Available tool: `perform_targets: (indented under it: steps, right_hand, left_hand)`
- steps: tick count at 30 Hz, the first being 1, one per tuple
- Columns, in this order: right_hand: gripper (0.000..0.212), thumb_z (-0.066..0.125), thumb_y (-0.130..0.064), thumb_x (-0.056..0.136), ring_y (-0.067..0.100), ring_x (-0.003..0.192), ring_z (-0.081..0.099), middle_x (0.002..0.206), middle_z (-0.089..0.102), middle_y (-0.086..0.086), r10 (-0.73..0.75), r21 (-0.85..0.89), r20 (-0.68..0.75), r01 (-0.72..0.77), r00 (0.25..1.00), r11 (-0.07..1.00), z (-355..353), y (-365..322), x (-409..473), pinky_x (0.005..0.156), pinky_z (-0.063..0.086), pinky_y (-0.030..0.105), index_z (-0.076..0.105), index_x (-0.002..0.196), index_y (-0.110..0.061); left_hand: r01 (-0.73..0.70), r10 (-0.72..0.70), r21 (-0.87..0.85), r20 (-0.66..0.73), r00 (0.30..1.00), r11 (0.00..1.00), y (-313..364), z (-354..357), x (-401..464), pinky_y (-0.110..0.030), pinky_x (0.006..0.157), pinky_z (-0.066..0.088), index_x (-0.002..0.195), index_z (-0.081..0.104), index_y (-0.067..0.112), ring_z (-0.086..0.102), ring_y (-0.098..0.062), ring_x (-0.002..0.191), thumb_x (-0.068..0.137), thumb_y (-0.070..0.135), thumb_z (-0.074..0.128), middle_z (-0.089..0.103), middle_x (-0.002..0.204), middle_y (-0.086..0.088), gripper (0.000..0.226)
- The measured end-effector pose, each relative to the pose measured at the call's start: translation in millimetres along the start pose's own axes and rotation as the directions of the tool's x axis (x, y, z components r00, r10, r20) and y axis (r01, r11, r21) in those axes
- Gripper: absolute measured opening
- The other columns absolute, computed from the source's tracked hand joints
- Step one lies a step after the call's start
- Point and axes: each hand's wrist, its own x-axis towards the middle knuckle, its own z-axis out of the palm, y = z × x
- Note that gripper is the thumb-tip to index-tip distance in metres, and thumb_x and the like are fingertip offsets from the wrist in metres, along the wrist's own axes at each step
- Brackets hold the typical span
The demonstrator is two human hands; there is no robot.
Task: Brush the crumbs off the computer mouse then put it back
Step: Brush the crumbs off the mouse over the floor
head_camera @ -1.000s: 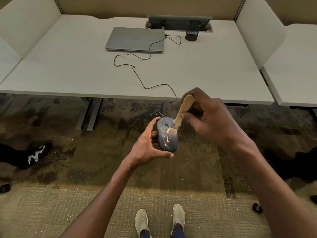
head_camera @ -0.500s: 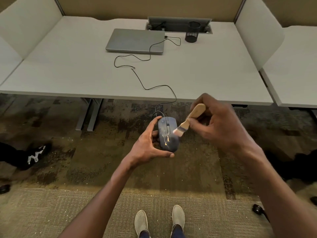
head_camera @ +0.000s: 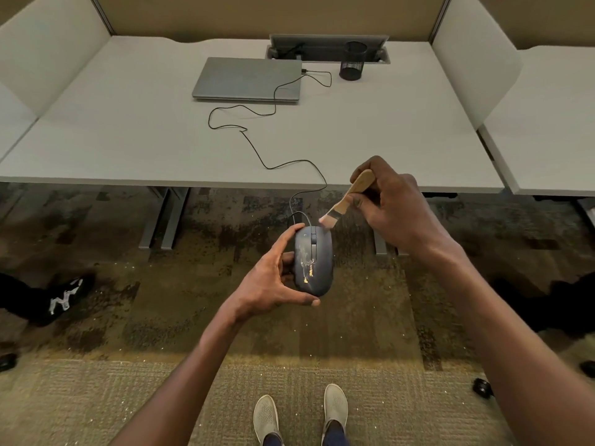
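Mouse (head_camera: 313,261) gripped in left hand (head_camera: 270,284), held off desk (head_camera: 128,149) edge over carpet so crumbs (head_camera: 307,272) fall clear. Right hand (head_camera: 391,206) pinches brush (head_camera: 346,201), bristles at mouse front corner. Crumbs remain mid-back.

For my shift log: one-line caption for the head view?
Left hand holds crumb-flecked mouse over the carpet; right hand poises brush at its front.
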Motion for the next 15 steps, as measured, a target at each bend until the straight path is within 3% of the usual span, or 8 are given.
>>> perform_targets:
  steps: [3,6,11,15]
  right_hand:
    - [0.019,0.069,-0.009,0.092,-0.013,0.066,0.057,0.08,0.063,-0.009,0.001,-0.029,-0.06,-0.003,0.998,1.0,2.9,2.6,-2.6,0.057,0.042,0.007,0.058,0.106,-0.013]
    - [0.01,0.069,-0.011,0.092,-0.015,0.065,0.056,0.074,0.06,-0.013,0.003,-0.04,-0.123,-0.008,0.992,0.999,5.8,4.6,-11.2,0.055,0.04,0.005,0.062,0.099,-0.009]
    - [0.011,0.067,-0.014,0.094,-0.004,0.067,0.061,0.083,0.066,-0.006,0.078,-0.027,-0.1,-0.081,0.992,0.996,13.9,8.5,-26.8,0.055,0.047,0.012,0.064,0.103,-0.008]
    - [0.012,0.068,-0.016,0.094,0.002,0.076,0.065,0.089,0.069,-0.004,0.154,0.011,-0.095,-0.154,0.983,0.988,24.6,11.8,-35.0,0.061,0.05,0.009,0.066,0.105,-0.011]
  left_hand:
    - [-0.001,0.001,0.002,-0.005,1.0,1.0,-1.2,0.5,-1.9,-0.031,0.097,0.057,0.153,0.02,0.05,0.064,-0.003,0.12,0.05,0.021,0.098,0.064,0.126,0.014,0.132]
    - [-0.001,0.001,0.009,-0.016,1.0,1.0,0.5,-0.3,-2.5,-0.035,0.101,0.055,0.153,0.018,0.05,0.063,-0.004,0.122,0.05,0.022,0.098,0.063,0.128,0.013,0.133]
    - [0.0,0.0,0.026,-0.003,1.0,1.0,6.1,-2.5,-1.6,-0.037,0.105,0.052,0.154,0.016,0.051,0.061,0.004,0.12,0.05,0.025,0.098,0.057,0.129,0.023,0.134]
    - [0.003,-0.003,0.037,0.004,1.0,0.999,9.9,-1.1,-1.0,-0.039,0.105,0.053,0.154,0.016,0.05,0.063,-0.002,0.122,0.05,0.026,0.099,0.065,0.124,0.025,0.135]
